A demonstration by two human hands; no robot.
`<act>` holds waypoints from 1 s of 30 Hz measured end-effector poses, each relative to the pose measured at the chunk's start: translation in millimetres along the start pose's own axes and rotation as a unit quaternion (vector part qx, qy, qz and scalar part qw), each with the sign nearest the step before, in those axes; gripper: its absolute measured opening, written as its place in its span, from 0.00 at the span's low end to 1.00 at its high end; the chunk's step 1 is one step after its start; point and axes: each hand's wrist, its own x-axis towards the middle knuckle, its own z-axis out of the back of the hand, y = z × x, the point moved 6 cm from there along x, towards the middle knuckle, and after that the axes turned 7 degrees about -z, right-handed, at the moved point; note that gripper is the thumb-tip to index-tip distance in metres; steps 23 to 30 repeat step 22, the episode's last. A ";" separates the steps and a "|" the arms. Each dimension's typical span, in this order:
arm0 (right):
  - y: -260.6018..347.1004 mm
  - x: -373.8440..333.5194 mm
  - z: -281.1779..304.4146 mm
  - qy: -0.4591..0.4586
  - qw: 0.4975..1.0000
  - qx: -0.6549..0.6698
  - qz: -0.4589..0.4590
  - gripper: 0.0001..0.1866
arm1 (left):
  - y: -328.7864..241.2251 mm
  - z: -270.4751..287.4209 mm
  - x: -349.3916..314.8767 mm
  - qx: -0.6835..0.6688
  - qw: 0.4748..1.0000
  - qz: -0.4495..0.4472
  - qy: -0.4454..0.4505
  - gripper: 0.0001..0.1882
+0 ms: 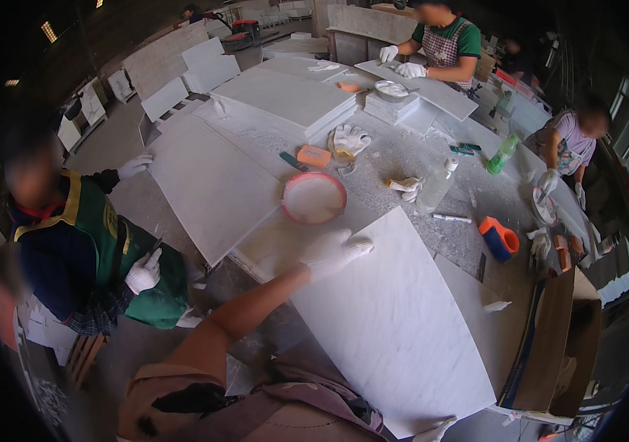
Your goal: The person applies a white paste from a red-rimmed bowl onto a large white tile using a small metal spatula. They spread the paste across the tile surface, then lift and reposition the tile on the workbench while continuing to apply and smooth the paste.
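Observation:
A large white marble slab lies tilted across the workbench in front of me. My left hand, in a white glove, reaches out along a bare forearm and grips the slab's far left corner, fingers curled over the edge. My right hand, also gloved, shows only partly at the bottom edge of the picture, against the slab's near corner. Just beyond my left hand stands a red-rimmed bowl holding white paste.
On the dusty bench are an orange block, a glove on a cup, a clear bottle, a green bottle, a pen, an orange-and-blue tool and a cardboard box. A green-aproned person touches another slab; two more people work behind.

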 end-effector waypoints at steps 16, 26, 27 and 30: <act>-0.8 83.9 25.5 0.131 0.969 0.040 0.205 0.50 | 106.8 85.6 -173.9 -0.158 0.980 -0.017 -0.122 0.26; 1.5 114.5 34.1 0.195 0.941 0.076 0.266 0.50 | 153.9 97.7 -236.7 -0.239 0.955 0.041 -0.171 0.20; 1.5 114.5 34.1 0.195 0.941 0.076 0.266 0.50 | 153.9 97.7 -236.7 -0.239 0.955 0.041 -0.171 0.20; 1.5 114.5 34.1 0.195 0.941 0.076 0.266 0.50 | 153.9 97.7 -236.7 -0.239 0.955 0.041 -0.171 0.20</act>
